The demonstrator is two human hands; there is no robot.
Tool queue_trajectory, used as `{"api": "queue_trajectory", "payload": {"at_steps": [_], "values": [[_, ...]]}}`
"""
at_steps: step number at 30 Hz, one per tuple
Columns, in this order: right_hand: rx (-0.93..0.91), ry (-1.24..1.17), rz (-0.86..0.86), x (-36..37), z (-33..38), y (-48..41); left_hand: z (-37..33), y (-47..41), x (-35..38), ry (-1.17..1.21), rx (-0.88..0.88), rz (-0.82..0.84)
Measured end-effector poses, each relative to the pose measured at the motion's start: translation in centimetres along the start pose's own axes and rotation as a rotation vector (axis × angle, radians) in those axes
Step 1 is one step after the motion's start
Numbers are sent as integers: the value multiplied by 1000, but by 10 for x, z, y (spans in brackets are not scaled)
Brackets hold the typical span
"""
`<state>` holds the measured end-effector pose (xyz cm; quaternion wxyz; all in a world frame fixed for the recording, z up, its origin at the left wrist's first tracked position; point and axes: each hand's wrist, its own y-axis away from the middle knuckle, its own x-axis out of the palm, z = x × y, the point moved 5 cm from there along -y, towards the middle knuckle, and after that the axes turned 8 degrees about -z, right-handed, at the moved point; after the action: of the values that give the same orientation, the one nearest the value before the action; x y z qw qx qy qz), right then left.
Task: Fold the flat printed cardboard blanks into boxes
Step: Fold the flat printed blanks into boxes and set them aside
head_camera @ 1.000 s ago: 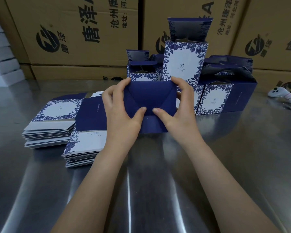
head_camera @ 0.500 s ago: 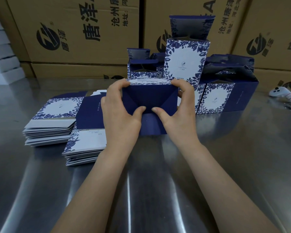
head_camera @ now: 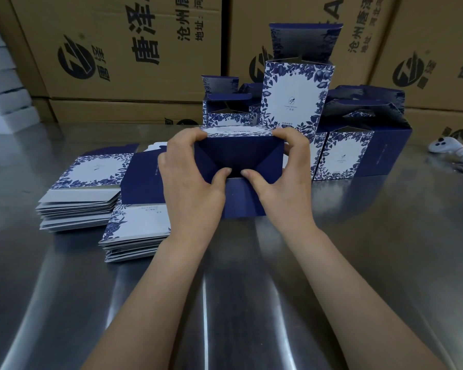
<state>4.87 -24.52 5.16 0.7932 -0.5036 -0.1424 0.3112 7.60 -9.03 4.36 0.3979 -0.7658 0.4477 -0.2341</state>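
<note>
Still gripping the half-folded box (head_camera: 238, 153), left hand (head_camera: 190, 182) and right hand (head_camera: 281, 185) curled around it, low over the steel table (head_camera: 358, 249), before the finished boxes (head_camera: 297, 97). Now tipped further back, thumbs pressed closer together on the navy flaps.

packing workshop | steel table (head_camera: 358, 263) | stacked shipping cartons (head_camera: 118, 49) | box blanks (head_camera: 80, 204)

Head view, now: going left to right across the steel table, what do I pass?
Far stack of flat blanks → nearer stack of flat blanks → left hand → half-folded box → right hand → finished box → white controller.
</note>
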Motion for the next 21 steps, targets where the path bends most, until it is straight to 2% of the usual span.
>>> {"api": "queue_trajectory", "payload": {"at_steps": [8, 21], "values": [[31, -19, 29, 2, 0, 1, -4, 0, -1, 3, 21, 30], [93, -94, 73, 1, 0, 0, -8, 1, 1, 22, -42, 106]]}}
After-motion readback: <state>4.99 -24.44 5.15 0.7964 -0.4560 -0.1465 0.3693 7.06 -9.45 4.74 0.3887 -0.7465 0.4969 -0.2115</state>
